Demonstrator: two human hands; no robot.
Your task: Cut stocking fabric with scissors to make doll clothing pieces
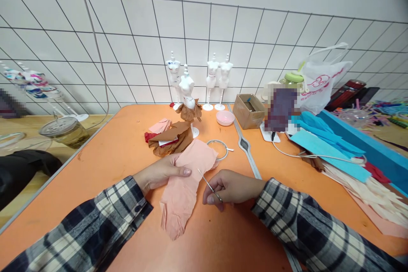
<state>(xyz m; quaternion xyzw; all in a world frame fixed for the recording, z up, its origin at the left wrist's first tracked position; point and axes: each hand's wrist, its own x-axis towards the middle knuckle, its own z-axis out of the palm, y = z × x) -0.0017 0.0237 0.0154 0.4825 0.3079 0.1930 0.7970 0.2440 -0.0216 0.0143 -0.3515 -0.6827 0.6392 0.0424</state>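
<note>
My left hand (162, 173) pinches a wrinkled sheet of pink crepe paper (180, 204), with the thumb lying on top and the fingers underneath. The sheet hangs above the table, its lower end pointing toward me. In my right hand (223, 189) is a slim pair of metal scissors (208, 184). Their pointed tip is at the right edge of the paper; whether the blades are apart I cannot tell. Behind the paper lies a heap of brown crepe paper (175, 134) with red and pink pieces. A white mini dress form (187, 87) wearing a brown paper skirt (190, 111) stands beyond it.
A metal ring (227, 153) lies behind my right hand. Farther back are a pink bowl (225, 117), a cardboard box (249, 110) and more white dress forms (211, 78). On the right, a propped phone (280, 108), its cable and blue paper sheets (334, 153) take up space.
</note>
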